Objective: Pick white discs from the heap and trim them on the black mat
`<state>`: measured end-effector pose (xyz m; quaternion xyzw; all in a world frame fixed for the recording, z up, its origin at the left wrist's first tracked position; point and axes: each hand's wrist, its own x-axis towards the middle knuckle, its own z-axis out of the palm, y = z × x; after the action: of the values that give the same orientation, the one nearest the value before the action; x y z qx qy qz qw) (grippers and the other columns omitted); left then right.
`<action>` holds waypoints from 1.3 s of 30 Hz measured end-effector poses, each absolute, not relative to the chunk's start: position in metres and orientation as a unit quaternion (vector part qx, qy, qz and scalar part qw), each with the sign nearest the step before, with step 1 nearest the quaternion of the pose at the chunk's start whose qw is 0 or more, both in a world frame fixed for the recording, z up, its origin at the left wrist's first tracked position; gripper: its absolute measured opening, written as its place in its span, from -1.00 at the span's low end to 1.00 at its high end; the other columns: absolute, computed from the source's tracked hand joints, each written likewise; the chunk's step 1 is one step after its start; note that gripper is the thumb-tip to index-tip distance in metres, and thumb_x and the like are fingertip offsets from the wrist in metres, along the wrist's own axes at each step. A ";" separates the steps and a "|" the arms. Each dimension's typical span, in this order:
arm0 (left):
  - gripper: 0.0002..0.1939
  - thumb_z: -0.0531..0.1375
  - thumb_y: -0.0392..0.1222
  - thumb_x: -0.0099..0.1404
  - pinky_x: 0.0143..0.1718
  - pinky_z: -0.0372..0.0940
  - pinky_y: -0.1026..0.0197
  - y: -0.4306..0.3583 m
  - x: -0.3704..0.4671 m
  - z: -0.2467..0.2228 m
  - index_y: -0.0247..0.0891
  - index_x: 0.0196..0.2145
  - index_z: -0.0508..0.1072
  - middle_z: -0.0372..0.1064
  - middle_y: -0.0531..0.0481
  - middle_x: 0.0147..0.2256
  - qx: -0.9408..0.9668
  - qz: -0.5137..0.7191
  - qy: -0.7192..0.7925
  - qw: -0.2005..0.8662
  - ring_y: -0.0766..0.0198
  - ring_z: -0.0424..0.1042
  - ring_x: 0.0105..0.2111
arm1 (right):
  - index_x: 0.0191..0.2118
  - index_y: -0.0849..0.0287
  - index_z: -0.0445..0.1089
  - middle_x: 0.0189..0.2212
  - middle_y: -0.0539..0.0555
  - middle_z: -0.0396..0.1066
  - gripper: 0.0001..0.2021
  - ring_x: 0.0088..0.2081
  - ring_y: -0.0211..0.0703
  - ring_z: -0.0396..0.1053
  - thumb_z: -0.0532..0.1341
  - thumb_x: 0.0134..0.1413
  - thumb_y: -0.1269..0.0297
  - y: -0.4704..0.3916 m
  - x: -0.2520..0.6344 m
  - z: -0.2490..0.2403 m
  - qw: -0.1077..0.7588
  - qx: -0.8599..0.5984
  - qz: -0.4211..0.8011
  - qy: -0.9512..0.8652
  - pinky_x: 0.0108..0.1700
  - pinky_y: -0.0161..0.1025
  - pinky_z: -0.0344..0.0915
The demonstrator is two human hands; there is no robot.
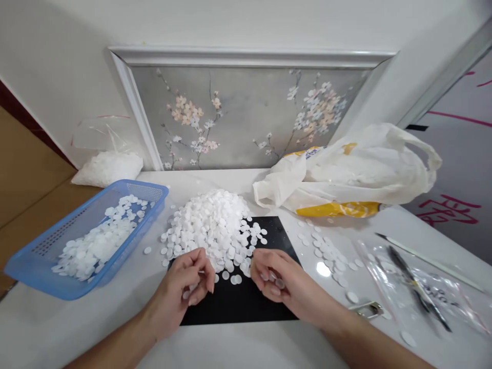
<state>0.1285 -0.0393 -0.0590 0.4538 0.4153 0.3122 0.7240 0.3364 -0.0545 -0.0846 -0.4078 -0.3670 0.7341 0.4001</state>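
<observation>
A heap of small white round discs lies partly on a black mat and partly on the white table. At the heap's near left edge, my left hand is curled, with white discs partly showing under its fingers. Facing it across the mat, my right hand is also curled, and a few translucent discs show between its fingers. Loose discs lie on the mat between the two hands. To the left stands a blue plastic basket with more white discs inside.
Behind the basket sits a clear bag of white pieces. A white and yellow plastic bag lies at the back right. Scattered discs, a clear zip bag, a black pen-like tool, a thin white stick and nail clippers are on the right.
</observation>
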 end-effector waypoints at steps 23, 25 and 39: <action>-0.83 0.08 -0.18 0.34 -0.47 0.09 0.27 -0.045 0.133 -0.078 -0.11 -0.24 0.48 0.48 0.09 -0.36 0.870 0.046 0.483 0.088 0.23 0.47 -0.41 | -0.48 0.18 0.33 -0.68 -0.17 0.03 -0.84 -0.67 -0.42 -0.11 0.20 -0.01 0.21 -0.053 0.336 -0.093 0.331 -0.540 0.570 -0.523 -0.62 -0.37 -0.18; -0.85 0.10 -0.18 0.34 -0.49 0.09 0.28 -0.043 0.134 -0.083 -0.14 -0.28 0.47 0.48 0.10 -0.38 0.879 0.056 0.470 0.063 0.26 0.46 -0.45 | -0.50 0.16 0.25 -0.72 -0.18 0.07 -0.88 -0.70 -0.43 -0.15 0.18 -0.05 0.27 -0.052 0.334 -0.091 0.353 -0.518 0.620 -0.471 -0.65 -0.37 -0.25; -0.85 0.10 -0.21 0.21 -0.56 0.00 0.33 -0.042 0.135 -0.074 -0.23 -0.47 0.42 0.09 0.18 -0.64 0.759 0.192 0.544 0.301 0.39 0.11 -0.61 | -0.35 0.14 0.39 -0.48 0.02 0.43 -0.87 -0.48 -0.19 0.36 0.11 0.15 0.42 -0.064 0.320 -0.100 0.206 -0.530 0.200 -0.798 -0.45 -0.30 0.11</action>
<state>0.1353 -0.0418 -0.0737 0.7593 0.5443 0.1919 0.3006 0.3198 -0.0644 -0.0995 -0.5299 -0.7980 0.1998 0.2060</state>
